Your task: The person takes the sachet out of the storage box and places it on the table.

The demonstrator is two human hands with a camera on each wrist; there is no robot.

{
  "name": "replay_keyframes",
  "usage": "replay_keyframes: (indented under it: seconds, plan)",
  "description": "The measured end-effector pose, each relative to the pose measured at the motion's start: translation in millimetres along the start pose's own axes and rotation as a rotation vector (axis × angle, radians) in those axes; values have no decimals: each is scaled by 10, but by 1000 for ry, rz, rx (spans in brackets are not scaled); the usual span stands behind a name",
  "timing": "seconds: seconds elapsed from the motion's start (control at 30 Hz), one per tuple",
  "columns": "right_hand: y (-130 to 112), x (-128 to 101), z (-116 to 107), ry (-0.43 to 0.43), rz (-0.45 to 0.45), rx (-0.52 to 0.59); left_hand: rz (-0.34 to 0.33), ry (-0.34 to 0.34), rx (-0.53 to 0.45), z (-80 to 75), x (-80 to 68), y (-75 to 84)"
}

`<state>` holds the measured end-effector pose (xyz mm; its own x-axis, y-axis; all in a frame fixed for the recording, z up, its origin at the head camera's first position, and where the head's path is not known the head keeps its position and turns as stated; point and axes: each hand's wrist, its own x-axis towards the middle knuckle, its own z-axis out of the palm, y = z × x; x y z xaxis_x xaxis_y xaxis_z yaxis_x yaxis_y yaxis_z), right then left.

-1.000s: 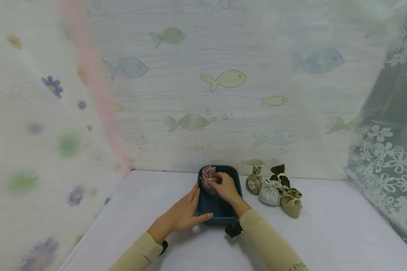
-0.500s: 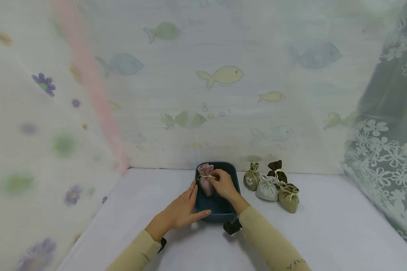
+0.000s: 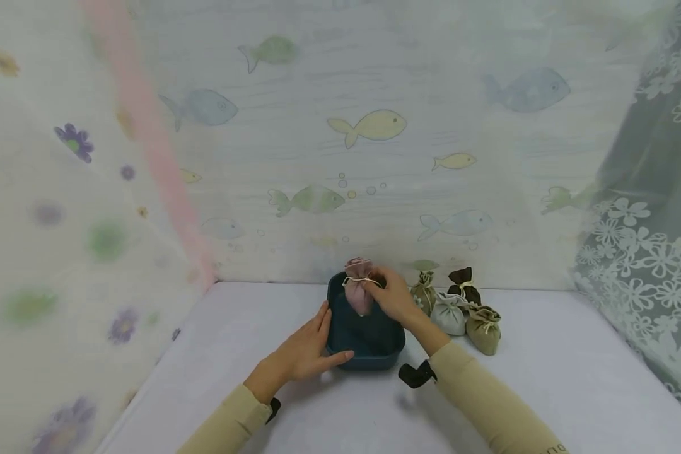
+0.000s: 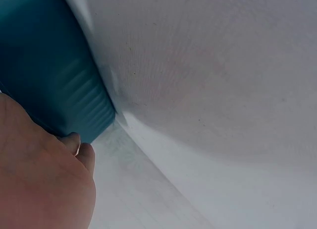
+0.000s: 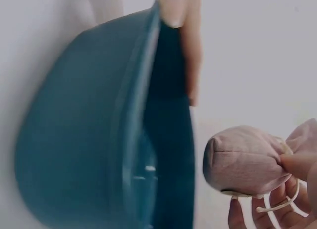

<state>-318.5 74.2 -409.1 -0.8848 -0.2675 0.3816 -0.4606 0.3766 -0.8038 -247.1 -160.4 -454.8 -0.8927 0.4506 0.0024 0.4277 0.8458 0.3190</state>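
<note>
A pink cloth drawstring pouch hangs above the far part of a dark teal plastic bin. My right hand pinches the pouch near its tied neck. The right wrist view shows the pouch outside the bin's opening, thumb at the neck and the pale cord dangling by the fingers. My left hand rests against the bin's left side, fingers straight, thumb at the front rim. In the left wrist view the left hand lies along the ribbed bin wall; most fingertips are hidden there.
Right of the bin stand several drawstring pouches: an olive one, a dark brown one, a pale grey one and a tan one. A fish-print curtain hangs behind the white table.
The pink pouch has risen from inside the bin and shifted right in my right hand. My left hand stays against the bin. The head view has shifted slightly.
</note>
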Motion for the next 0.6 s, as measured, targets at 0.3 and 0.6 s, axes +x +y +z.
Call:
replay_keyframes:
  seconds: [0.3, 0.6]
  plan:
    - [-128, -332, -554, -41, -5, -25, -13, 11, 9, 35, 19, -14]
    - [10, -806, -985, -44, 88, -66, -7, 14, 3, 70, 39, -10]
